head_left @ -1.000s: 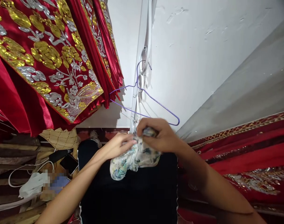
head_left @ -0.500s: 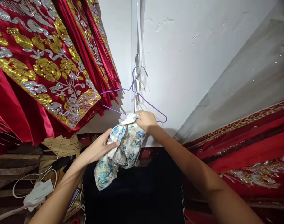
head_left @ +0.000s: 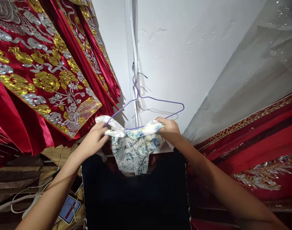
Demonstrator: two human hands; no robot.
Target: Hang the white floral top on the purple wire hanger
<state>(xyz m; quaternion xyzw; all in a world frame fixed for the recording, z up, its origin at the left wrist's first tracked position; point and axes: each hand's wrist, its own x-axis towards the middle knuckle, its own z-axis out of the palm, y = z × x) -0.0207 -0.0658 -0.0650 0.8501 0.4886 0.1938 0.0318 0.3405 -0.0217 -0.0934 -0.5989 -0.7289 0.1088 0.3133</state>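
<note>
A floral garment [head_left: 134, 153], white with blue and yellow print, is stretched between my two hands. My left hand [head_left: 96, 136] grips its left upper edge, close to the lower left corner of a purple wire hanger [head_left: 160, 99]. My right hand [head_left: 169, 128] is closed on the right upper edge, below the hanger's right arm. The hanger hangs tilted from a white strap [head_left: 131, 38] on the wall. Its left end passes behind or into the garment's upper edge; its right end is bare. The garment's lower part droops in folds.
Red garments with gold and silver embroidery [head_left: 47, 81] hang at the left. More red embroidered fabric [head_left: 268, 147] lies at the right under clear plastic sheeting [head_left: 251, 73]. A phone [head_left: 69, 209] with a lit screen and white cables are at the lower left.
The bunched garment has been spread out and raised to the hanger's lower bar. My hands have moved apart, and the hanger has tilted and swung round. More of the phone shows.
</note>
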